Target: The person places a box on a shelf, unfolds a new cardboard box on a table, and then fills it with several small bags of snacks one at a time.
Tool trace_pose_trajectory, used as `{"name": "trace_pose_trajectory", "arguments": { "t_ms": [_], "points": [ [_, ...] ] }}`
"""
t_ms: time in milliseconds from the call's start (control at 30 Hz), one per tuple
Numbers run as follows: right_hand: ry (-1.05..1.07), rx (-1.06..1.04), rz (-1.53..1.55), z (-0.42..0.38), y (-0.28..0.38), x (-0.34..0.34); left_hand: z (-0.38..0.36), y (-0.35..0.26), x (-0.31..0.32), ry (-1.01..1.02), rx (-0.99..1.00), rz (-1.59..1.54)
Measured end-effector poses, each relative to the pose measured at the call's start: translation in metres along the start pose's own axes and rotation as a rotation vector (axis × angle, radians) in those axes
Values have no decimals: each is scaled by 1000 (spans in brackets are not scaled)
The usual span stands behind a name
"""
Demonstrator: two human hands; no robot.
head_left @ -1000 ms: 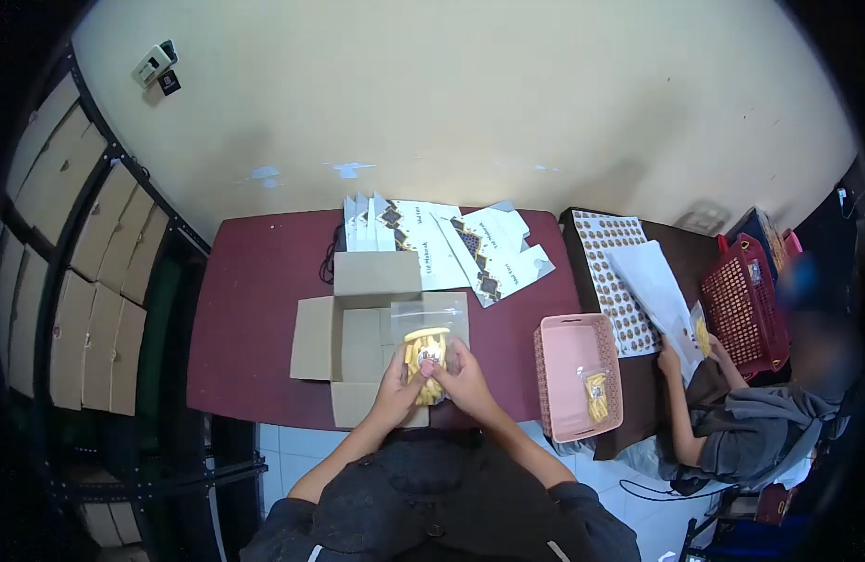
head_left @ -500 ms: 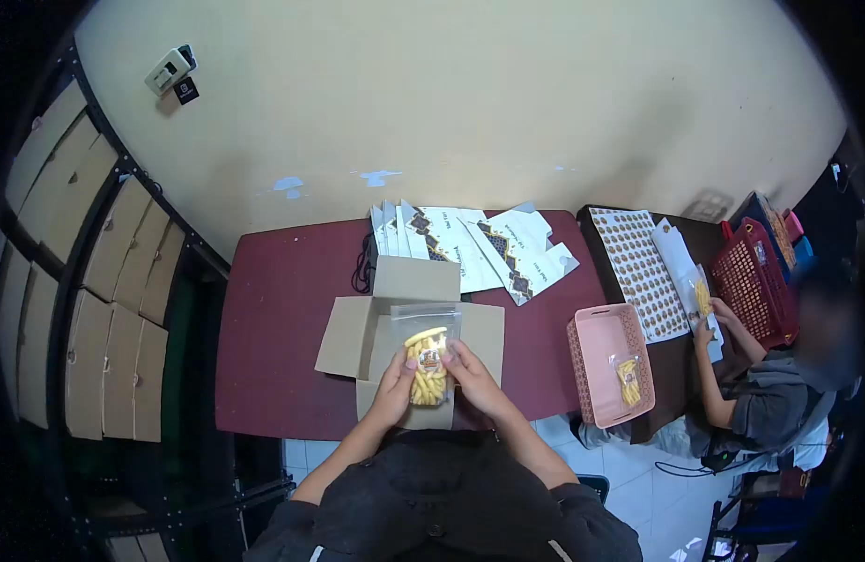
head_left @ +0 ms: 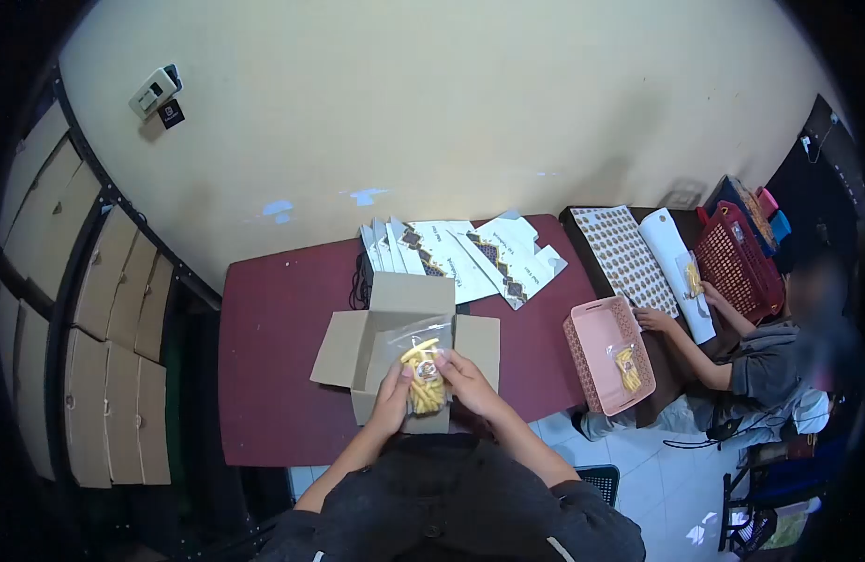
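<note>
A clear plastic bag of yellow stick snacks [head_left: 423,398] with a round label is held upright in front of my body. My left hand [head_left: 392,393] grips its left side, and my right hand [head_left: 467,379] grips its right side, thumbs on the front. Right behind the bag stands an open cardboard box [head_left: 366,361], its flaps folded outward. The bag hides much of the box's inside.
White printed cartons [head_left: 517,258] lie flat at the back of the maroon table [head_left: 273,356]. At right, a pink basket [head_left: 594,351] holds another snack bag [head_left: 627,369]. A co-worker [head_left: 769,361] sits by a sticker sheet [head_left: 624,258]. Boxes [head_left: 86,407] fill shelves at left.
The bag's top has tilted slightly to the right between my hands. The co-worker's one hand has moved to the sticker sheet, the other still with a snack bag. My view has shifted a little.
</note>
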State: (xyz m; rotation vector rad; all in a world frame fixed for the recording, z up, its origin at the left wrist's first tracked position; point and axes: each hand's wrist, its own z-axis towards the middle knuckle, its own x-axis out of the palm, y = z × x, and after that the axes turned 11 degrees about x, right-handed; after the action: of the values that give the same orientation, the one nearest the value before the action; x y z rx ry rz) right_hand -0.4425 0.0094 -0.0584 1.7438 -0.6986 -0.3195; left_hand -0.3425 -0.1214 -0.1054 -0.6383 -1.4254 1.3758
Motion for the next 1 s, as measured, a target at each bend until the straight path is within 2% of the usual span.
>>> {"name": "trace_pose_trajectory", "arguments": {
  "t_ms": [67, 133, 167, 233, 267, 333, 533, 600, 633, 667, 733, 800, 833, 900, 933, 1000],
  "points": [
    [-21, 56, 8, 4, 1, 2, 4, 1, -3, -19, 15, 5],
    [-38, -64, -15, 9, -5, 7, 3, -15, 9, -82, 124, -55],
    [-34, -48, -21, 6, -4, 9, 3, -21, 13, -96, 116, -64],
    [-76, -11, -201, 1, 0, 14, 6, -29, 18, -55, 144, 112],
    [-69, -5, -210, 1, 0, 15, 4, -27, 17, -66, 144, 106],
    [-49, 5, -72, 2, 0, 16, 4, -21, 14, -67, 110, 10],
    [-44, -30, 15, 14, -9, 6, 5, -11, 3, -111, 88, 36],
    [-71, -56, -43, 10, 6, 11, 5, -18, 3, -45, 20, -88],
    [-86, -42, -113, 9, 9, 12, 4, -22, 9, -8, 164, -48],
    [-101, -27, -183, 8, 11, 13, 4, -25, 10, -13, 165, -47],
    [-110, -39, -172, 9, 13, 12, 3, -30, 11, 132, 141, 47],
    [-140, -65, -146, 9, 13, 11, 4, -37, 11, 117, 62, -39],
    [-138, 36, -116, 10, 9, 6, 5, -28, 4, 181, 37, 31],
    [-149, 1, -81, 12, 4, 3, 8, -31, 3, 276, 15, 175],
    [-159, -36, -55, 13, 4, 1, 8, -36, 5, 278, 14, 179],
    [-128, -8, -21, 10, 13, 1, 9, -49, 11, 296, 17, 398]
  ]
}}
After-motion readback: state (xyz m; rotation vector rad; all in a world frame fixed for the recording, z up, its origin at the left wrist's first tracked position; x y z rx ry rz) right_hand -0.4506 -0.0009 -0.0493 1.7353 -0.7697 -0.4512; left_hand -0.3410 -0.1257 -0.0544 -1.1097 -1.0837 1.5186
